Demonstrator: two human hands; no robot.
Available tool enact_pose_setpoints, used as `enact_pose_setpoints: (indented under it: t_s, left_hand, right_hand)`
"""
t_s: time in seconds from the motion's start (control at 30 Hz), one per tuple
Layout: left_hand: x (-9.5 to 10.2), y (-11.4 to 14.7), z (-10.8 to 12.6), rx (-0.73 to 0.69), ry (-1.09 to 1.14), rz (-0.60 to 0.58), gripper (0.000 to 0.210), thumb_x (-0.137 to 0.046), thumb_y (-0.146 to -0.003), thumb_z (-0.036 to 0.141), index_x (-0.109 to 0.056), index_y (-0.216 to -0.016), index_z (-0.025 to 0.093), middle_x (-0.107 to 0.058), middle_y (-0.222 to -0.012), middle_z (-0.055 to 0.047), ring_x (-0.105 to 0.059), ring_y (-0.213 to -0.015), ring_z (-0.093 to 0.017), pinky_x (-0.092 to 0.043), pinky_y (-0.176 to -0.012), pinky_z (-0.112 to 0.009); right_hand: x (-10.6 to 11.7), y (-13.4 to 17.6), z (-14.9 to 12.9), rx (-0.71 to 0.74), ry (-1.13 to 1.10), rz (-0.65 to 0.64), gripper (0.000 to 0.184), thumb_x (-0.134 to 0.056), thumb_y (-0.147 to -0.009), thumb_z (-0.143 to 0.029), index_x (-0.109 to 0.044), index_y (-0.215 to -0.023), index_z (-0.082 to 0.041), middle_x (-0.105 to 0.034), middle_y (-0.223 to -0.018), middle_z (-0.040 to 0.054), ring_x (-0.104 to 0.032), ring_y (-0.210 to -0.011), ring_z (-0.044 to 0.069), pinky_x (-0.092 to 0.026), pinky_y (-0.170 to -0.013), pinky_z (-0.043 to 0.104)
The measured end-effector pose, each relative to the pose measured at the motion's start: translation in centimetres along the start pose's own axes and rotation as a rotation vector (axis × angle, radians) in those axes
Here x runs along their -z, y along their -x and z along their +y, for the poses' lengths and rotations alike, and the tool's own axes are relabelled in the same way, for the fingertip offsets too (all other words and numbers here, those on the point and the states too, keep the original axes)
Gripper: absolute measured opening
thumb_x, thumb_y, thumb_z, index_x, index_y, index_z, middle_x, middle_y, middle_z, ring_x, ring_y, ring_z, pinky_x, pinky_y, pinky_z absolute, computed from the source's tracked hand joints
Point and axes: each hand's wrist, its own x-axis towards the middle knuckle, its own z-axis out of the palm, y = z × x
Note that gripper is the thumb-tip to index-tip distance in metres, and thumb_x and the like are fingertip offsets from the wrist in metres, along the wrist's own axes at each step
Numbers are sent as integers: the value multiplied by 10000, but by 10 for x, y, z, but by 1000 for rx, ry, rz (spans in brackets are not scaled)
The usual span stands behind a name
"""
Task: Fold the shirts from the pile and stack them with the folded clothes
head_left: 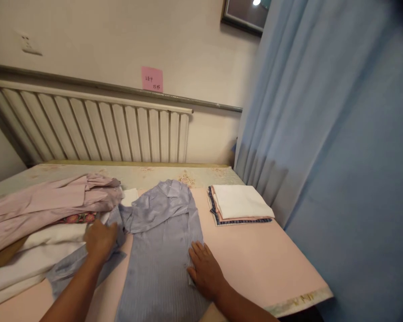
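Shirt, left fingers clamped on sleeve, right fingers flat atop, thumb apart

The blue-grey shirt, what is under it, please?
A pink cover shows on both sides of the blue-grey shirt and seems to continue beneath it; whether anything else lies there is hidden.

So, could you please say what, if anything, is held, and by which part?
The left hand apparently grips the shirt by its sleeve; the right hand lies flat.
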Motion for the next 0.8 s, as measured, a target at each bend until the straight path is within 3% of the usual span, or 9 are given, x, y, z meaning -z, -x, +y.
enact_pose_setpoints:
  t_s: [0.07, 0.13, 0.2, 0.27, 0.37, 0.43, 0.6, 0.73, 0.8]
  left_hand:
    - [-13, 18, -7, -28, -170, 107, 404, -676, -645, 258, -529, -994, 116, -472, -1326, -235, -275, -1335, -476, -232, -1045, -605]
    - [-33, 49, -18, -237, -396, 69, 451, -610, -702, 296, -535, -1099, 95, -452, -1351, -269, -315, -1332, -451, -241, -1063, -603]
    - [-57, 90, -33, -409, -497, -121, 405, -511, -772, 307, -580, -1108, 92, -533, -1287, -248, -402, -1304, -386, -292, -1082, -531]
    - [-79, 136, -48, -492, -528, -311, 401, -444, -818, 315, -622, -1121, 123, -589, -1259, -202, -486, -1254, -328, -323, -1093, -471]
    - [-97, 199, -62, -518, -630, -472, 426, -421, -858, 349, -628, -1198, 197, -558, -1346, -131, -461, -1295, -282, -347, -1090, -446]
    - [-98, 227, -64, -535, -743, -521, 464, -422, -860, 335, -585, -1274, 203, -481, -1426, -114, -379, -1353, -301, -305, -1104, -502]
    - [-83, 246, -54, -619, -923, -581, 509, -351, -915, 353, -423, -1410, 259, -318, -1525, -48, -238, -1419, -285, -222, -1128, -540]
    - [-72, 238, -57, -558, -980, -589, 514, -366, -917, 367, -402, -1419, 265, -320, -1525, -24, -229, -1424, -268, -217, -1129, -520]
    - [-64, 233, -62, -482, -1001, -536, 511, -380, -911, 354, -434, -1402, 223, -360, -1508, -51, -255, -1415, -266, -238, -1124, -493]
  right_hand:
    - [-2, 0, 1, -2, -2, -4, 556, -527, -906, -390, -416, -1403, -167, -361, -1490, 116, -291, -1387, 279, -248, -1137, 489]
    - [-3, 0, 2, 0, -5, -7, 554, -518, -909, -394, -417, -1402, -163, -363, -1489, 117, -291, -1387, 280, -244, -1138, 488]
    - [-3, 0, 2, 8, -9, -5, 546, -507, -914, -397, -419, -1399, -162, -368, -1486, 118, -286, -1389, 280, -242, -1138, 488]
    - [-3, 1, 3, 17, -15, 7, 535, -497, -919, -398, -424, -1394, -163, -371, -1485, 119, -281, -1391, 279, -236, -1139, 488]
    - [-4, 2, 3, 27, -21, 34, 522, -492, -923, -396, -436, -1385, -158, -384, -1477, 123, -289, -1387, 279, -231, -1140, 489]
    - [-5, 3, 3, 35, -18, 50, 513, -499, -921, -384, -446, -1379, -158, -395, -1469, 123, -299, -1382, 277, -234, -1138, 490]
    - [-4, 7, 3, 43, -11, 60, 498, -506, -922, -397, -473, -1364, -171, -414, -1457, 119, -316, -1375, 266, -240, -1136, 485]
    - [1, 20, 4, 68, -30, 27, 504, -537, -904, -390, -473, -1366, -199, -417, -1458, 102, -322, -1373, 270, -241, -1136, 493]
    - [2, 31, 7, 90, -60, 43, 497, -557, -891, -374, -479, -1358, -223, -444, -1443, 78, -336, -1366, 263, -252, -1135, 489]
